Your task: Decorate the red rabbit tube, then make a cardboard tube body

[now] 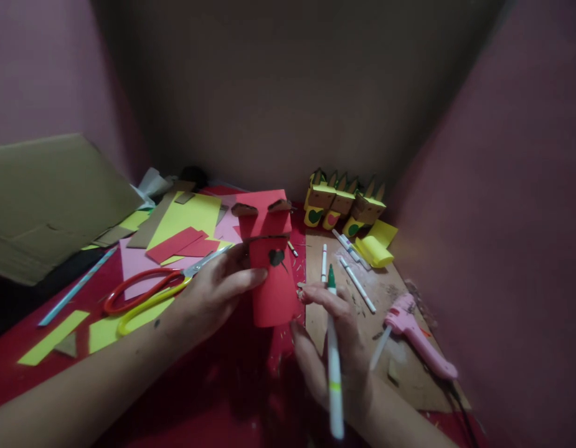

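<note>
My left hand (231, 280) is closed around a red paper figure (271, 298), thumb across its front. The figure has a tube-like body, a boxy head with two brown cardboard pieces like eyebrows, and a dark heart shape with a thin line on its chest. My right hand (341, 323) holds a white marker (334, 373) with a green tip pointing up and away. The marker lies across the fingers, while thumb and index finger are apart beside the figure's right edge. A tiny pale bit (301, 287) is near the index fingertip; whether it is pinched is unclear.
Scissors (147, 286) with red and yellow handles lie left on coloured paper. A large cardboard sheet (58, 199) leans behind. Several small yellow figures (348, 205) stand at the back right. Markers (357, 285) and a pink glue gun (418, 342) with its cord lie on a cardboard mat (316, 361).
</note>
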`<move>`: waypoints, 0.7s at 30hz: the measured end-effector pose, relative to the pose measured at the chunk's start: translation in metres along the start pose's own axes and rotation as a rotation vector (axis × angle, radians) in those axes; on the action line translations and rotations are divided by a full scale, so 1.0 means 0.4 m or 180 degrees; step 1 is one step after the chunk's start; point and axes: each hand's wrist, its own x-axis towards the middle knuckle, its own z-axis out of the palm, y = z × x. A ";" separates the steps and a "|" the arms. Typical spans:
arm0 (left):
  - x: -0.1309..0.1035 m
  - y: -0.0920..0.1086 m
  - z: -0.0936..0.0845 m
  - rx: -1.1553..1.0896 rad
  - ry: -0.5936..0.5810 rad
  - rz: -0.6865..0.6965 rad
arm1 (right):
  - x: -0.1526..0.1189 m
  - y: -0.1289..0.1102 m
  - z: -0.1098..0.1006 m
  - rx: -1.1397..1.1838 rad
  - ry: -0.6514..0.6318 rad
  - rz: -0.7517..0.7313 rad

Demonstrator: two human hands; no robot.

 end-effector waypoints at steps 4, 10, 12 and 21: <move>-0.005 0.000 0.001 0.0093 0.0040 0.0130 | 0.012 -0.025 -0.024 0.0425 0.0057 0.0084; -0.005 -0.015 -0.010 -0.0002 0.0063 0.0135 | 0.030 -0.087 -0.025 0.1091 0.0204 0.0602; -0.005 -0.016 -0.009 -0.0020 0.0117 0.0050 | 0.031 -0.100 -0.020 0.1379 0.0380 0.1017; -0.017 -0.019 -0.007 -0.0137 -0.0043 0.0079 | 0.032 -0.091 0.026 0.1152 0.0560 0.1055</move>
